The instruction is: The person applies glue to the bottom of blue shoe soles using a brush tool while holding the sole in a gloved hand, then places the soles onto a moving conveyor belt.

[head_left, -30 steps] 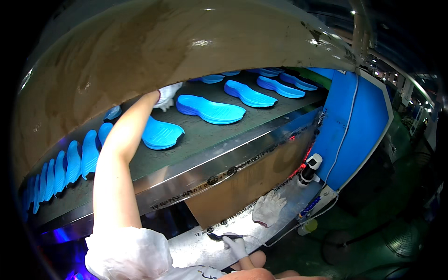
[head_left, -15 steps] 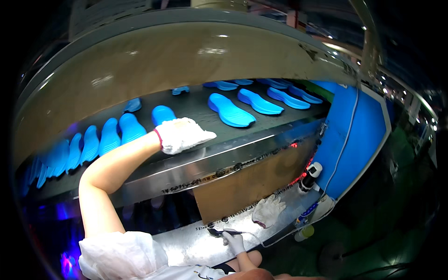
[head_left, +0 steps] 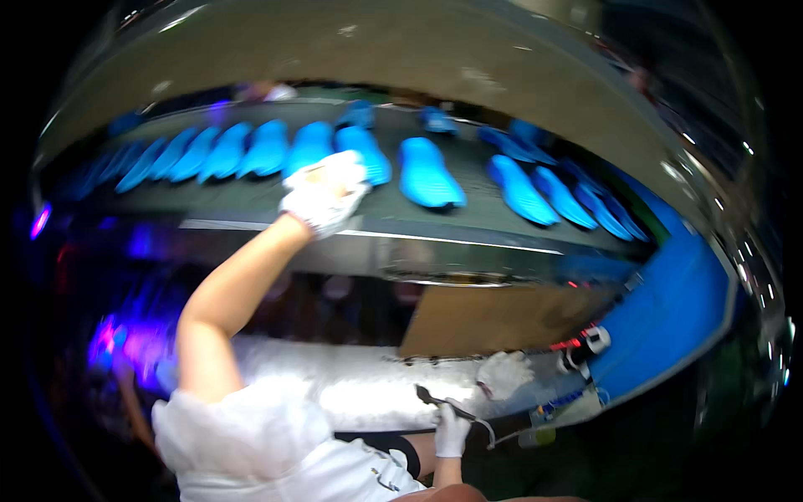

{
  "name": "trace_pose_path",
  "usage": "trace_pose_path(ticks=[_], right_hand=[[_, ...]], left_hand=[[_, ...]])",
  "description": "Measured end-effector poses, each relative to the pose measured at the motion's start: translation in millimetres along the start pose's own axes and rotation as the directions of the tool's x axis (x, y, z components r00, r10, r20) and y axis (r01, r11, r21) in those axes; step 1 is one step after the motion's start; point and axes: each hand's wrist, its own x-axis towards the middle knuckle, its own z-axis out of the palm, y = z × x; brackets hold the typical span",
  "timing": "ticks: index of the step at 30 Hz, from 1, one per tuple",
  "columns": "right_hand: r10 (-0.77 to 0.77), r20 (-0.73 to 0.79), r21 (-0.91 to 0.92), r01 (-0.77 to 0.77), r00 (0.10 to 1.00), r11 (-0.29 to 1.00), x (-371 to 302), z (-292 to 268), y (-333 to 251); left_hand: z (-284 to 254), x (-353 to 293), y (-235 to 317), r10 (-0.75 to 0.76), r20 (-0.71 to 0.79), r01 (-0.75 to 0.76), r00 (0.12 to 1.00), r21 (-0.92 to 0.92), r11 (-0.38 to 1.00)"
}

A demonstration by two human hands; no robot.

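My left hand (head_left: 328, 191), in a white glove, is over the dark conveyor belt (head_left: 251, 199). It touches or nearly touches a blue shoe sole (head_left: 309, 144) in the row, with another blue sole (head_left: 368, 155) just beyond its fingers. Motion blur hides whether the fingers grip. One more blue sole (head_left: 428, 174) lies apart to the right. Low in the picture, my gloved right hand (head_left: 452, 429) is closed round a slim black corded hand tool (head_left: 443, 403), whose wider dark head points up and left, above the metal shelf.
Several blue soles (head_left: 194, 155) line up leftward, and more (head_left: 523, 191) lie at right. A curved beige hood (head_left: 401, 58) overhangs the belt. On the metal shelf (head_left: 360, 402) lie white gloves (head_left: 504, 374), below a brown board (head_left: 493, 322). A blue panel (head_left: 669, 293) stands at right.
The whole view has shifted and blurred. My left hand now sits closer in among the soles, further in from the belt's near edge. My right hand still has the black tool.
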Motion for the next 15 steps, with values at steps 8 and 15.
trace_pose_path(ticks=[8, 15], right_hand=[[-0.131, -0.214, -0.020, 0.130, 0.968, 0.991, -46, -44, -41], [-0.265, -0.360, 0.032, 0.296, 0.894, 0.955, -52, -31, -72]], left_hand=[[4, -130, 107, 0.011, -0.503, -0.470, 0.864, -0.800, 0.374], [123, -271, 187, 0.299, -0.431, -0.486, 0.852, -0.862, 0.145]])
